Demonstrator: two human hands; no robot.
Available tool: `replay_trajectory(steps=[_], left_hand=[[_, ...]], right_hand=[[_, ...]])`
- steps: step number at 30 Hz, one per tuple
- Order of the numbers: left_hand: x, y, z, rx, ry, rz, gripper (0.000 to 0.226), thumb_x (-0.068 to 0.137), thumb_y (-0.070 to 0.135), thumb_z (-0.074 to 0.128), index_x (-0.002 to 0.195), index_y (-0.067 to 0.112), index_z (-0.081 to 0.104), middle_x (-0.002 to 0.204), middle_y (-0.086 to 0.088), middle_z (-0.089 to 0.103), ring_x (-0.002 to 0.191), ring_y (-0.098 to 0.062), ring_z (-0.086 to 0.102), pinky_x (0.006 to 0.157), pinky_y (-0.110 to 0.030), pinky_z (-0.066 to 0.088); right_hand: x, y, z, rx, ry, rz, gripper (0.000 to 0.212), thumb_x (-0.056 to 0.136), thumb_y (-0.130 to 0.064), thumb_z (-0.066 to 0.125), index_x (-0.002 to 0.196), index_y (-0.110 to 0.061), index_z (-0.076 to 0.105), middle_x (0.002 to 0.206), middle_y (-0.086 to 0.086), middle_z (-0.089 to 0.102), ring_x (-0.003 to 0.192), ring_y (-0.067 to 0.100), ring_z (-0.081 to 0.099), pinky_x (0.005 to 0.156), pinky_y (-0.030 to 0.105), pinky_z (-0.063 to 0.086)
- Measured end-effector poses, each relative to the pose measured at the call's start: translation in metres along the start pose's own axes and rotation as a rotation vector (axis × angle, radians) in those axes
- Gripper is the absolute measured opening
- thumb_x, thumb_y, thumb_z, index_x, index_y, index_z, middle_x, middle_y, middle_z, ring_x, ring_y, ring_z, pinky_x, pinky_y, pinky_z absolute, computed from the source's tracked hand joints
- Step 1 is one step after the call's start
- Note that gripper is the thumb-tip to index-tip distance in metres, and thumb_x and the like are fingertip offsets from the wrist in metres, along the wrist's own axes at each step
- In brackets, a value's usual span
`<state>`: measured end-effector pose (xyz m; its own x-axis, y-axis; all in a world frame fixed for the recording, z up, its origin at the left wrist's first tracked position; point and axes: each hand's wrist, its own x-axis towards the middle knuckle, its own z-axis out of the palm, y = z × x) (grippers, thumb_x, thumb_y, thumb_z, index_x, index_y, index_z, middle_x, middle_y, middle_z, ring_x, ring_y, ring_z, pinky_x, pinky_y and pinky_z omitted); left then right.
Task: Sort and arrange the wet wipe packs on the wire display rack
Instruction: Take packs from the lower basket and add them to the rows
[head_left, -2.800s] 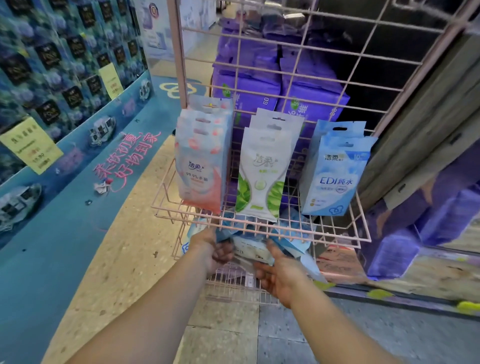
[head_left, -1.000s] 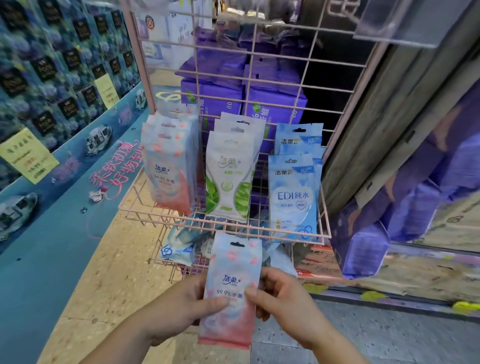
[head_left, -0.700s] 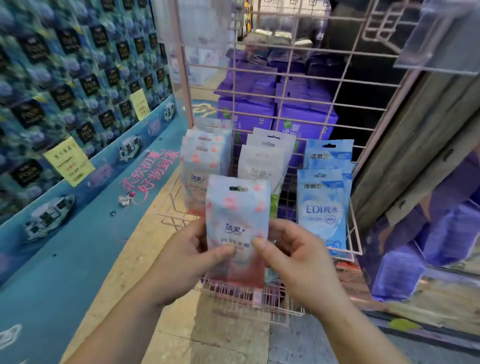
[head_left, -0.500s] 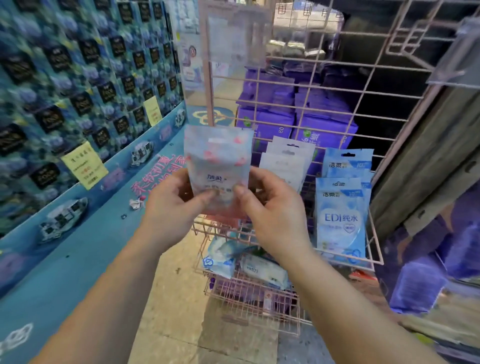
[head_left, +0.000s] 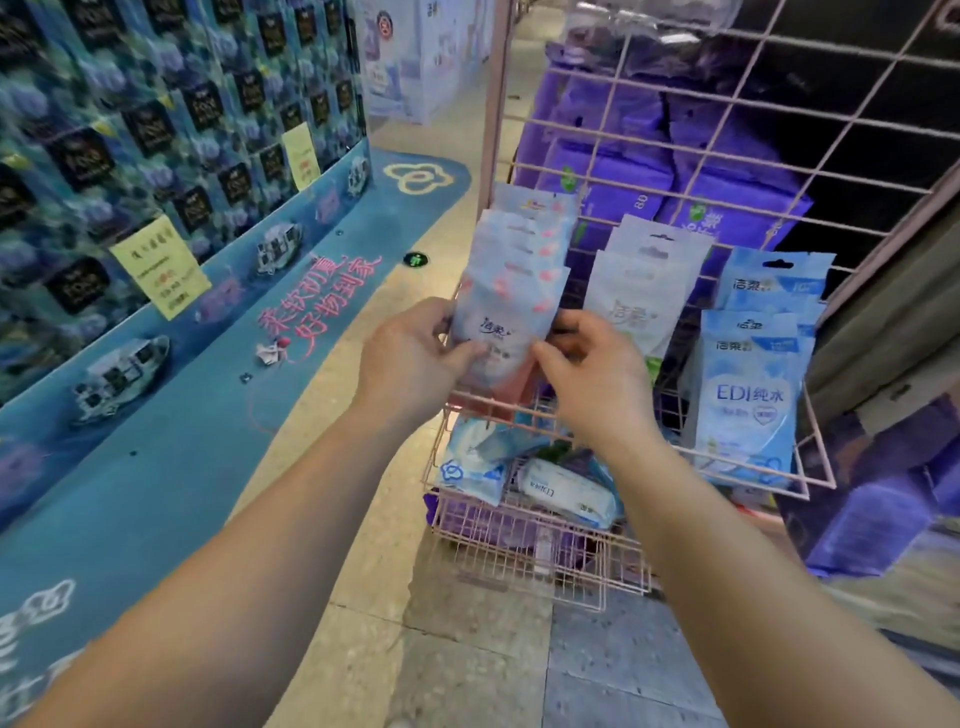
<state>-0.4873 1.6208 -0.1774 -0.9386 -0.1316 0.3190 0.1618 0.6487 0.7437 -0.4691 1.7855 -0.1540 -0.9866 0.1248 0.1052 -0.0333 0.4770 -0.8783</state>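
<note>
While both hands, left hand (head_left: 415, 358) and right hand (head_left: 587, 364), pinch the pink pack (head_left: 501, 322) at frame centre against the pink row (head_left: 524, 234), hanging is underway; next: seat its hole on the hook (hidden).

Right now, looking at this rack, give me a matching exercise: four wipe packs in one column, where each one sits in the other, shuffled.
Things:
1. pink pack
2. green-and-white packs
3. blue EDI packs
4. loose white pack

Places:
A. right end of the upper row
B. lying in the lower basket
C. pinched between left hand and right hand
D. middle of the upper row

Pairs: 1-C, 2-D, 3-A, 4-B
</note>
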Motion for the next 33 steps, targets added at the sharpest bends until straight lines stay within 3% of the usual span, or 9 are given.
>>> replay_trajectory(steps=[5, 7, 10, 12, 14, 20, 24, 27, 33], left_hand=[[-0.007, -0.008, -0.005, -0.068, -0.08, 0.041, 0.041, 0.071, 0.023, 0.077, 0.109, 0.02, 0.062, 0.087, 0.012, 0.056, 0.074, -0.012, 0.053, 0.064, -0.018, 0.036], [-0.017, -0.019, -0.006, -0.222, 0.018, -0.007, 0.04, 0.075, 0.023, 0.076, 0.11, 0.024, 0.056, 0.098, 0.015, 0.056, 0.078, -0.004, 0.056, 0.068, -0.013, 0.042], [-0.04, -0.049, -0.001, -0.339, 0.175, -0.161, 0.016, 0.085, 0.021, 0.066, 0.097, 0.024, 0.055, 0.088, 0.011, 0.058, 0.071, -0.002, 0.055, 0.067, -0.013, 0.043], [-0.052, -0.075, 0.011, -0.325, 0.068, -0.323, 0.005, 0.088, 0.021, 0.06, 0.086, 0.024, 0.058, 0.079, 0.006, 0.061, 0.071, -0.012, 0.059, 0.071, -0.026, 0.049], [-0.061, -0.099, 0.023, -0.333, -0.097, -0.452, 0.01, 0.088, 0.023, 0.059, 0.079, 0.026, 0.059, 0.078, 0.005, 0.063, 0.078, -0.024, 0.064, 0.078, -0.044, 0.053], [-0.067, -0.124, 0.046, -0.161, -0.443, -0.484, 0.017, 0.086, 0.022, 0.064, 0.101, 0.013, 0.064, 0.095, -0.004, 0.067, 0.087, -0.022, 0.061, 0.074, -0.026, 0.042], [-0.064, -0.126, 0.053, -0.167, -0.482, -0.481, 0.027, 0.086, 0.017, 0.064, 0.112, 0.011, 0.062, 0.101, -0.001, 0.063, 0.09, -0.014, 0.055, 0.072, -0.019, 0.036], [-0.061, -0.13, 0.057, -0.188, -0.491, -0.474, 0.034, 0.085, 0.015, 0.065, 0.118, 0.012, 0.059, 0.105, -0.002, 0.06, 0.089, -0.015, 0.055, 0.073, -0.02, 0.036], [-0.059, -0.131, 0.066, -0.173, -0.52, -0.459, 0.047, 0.079, 0.019, 0.072, 0.123, 0.015, 0.058, 0.11, -0.003, 0.059, 0.085, -0.015, 0.055, 0.067, -0.021, 0.038]], right_hand=[[-0.045, 0.009, -0.007, 0.034, 0.209, -0.199, 0.014, 0.085, -0.018, 0.067, 0.086, -0.029, 0.058, 0.074, -0.013, 0.061, 0.066, 0.001, 0.055, 0.065, 0.016, 0.045], [-0.074, 0.03, 0.003, 0.046, 0.089, -0.169, 0.018, 0.086, -0.013, 0.066, 0.076, -0.027, 0.059, 0.067, -0.008, 0.061, 0.061, 0.003, 0.053, 0.061, 0.018, 0.045], [-0.088, 0.077, 0.036, -0.143, -0.231, 0.214, 0.01, 0.089, -0.03, 0.062, 0.096, -0.026, 0.068, 0.079, -0.008, 0.068, 0.068, 0.008, 0.061, 0.065, 0.028, 0.05], [-0.077, 0.103, 0.057, -0.211, -0.338, 0.494, 0.038, 0.092, -0.038, 0.054, 0.126, -0.021, 0.058, 0.093, -0.003, 0.068, 0.069, 0.016, 0.063, 0.058, 0.027, 0.051], [-0.061, 0.112, 0.076, -0.188, -0.373, 0.662, 0.045, 0.095, -0.038, 0.049, 0.135, -0.016, 0.048, 0.089, 0.002, 0.064, 0.063, 0.019, 0.062, 0.048, 0.023, 0.048], [-0.034, 0.126, 0.123, 0.28, -0.206, 1.004, 0.02, 0.097, -0.032, 0.05, 0.092, -0.013, 0.049, 0.078, 0.01, 0.065, 0.054, 0.019, 0.06, 0.045, 0.028, 0.049], [-0.031, 0.132, 0.128, 0.384, -0.033, 1.014, 0.025, 0.098, -0.016, 0.049, 0.077, -0.004, 0.054, 0.068, 0.01, 0.06, 0.057, 0.017, 0.057, 0.055, 0.028, 0.049], [-0.026, 0.124, 0.12, 0.418, 0.068, 0.994, 0.018, 0.096, -0.013, 0.052, 0.081, -0.005, 0.058, 0.065, 0.008, 0.062, 0.047, 0.012, 0.059, 0.04, 0.021, 0.047], [-0.02, 0.098, 0.094, 0.389, -0.003, 0.924, 0.009, 0.093, -0.016, 0.054, 0.088, -0.009, 0.058, 0.071, 0.005, 0.061, 0.054, 0.014, 0.055, 0.043, 0.02, 0.045]])
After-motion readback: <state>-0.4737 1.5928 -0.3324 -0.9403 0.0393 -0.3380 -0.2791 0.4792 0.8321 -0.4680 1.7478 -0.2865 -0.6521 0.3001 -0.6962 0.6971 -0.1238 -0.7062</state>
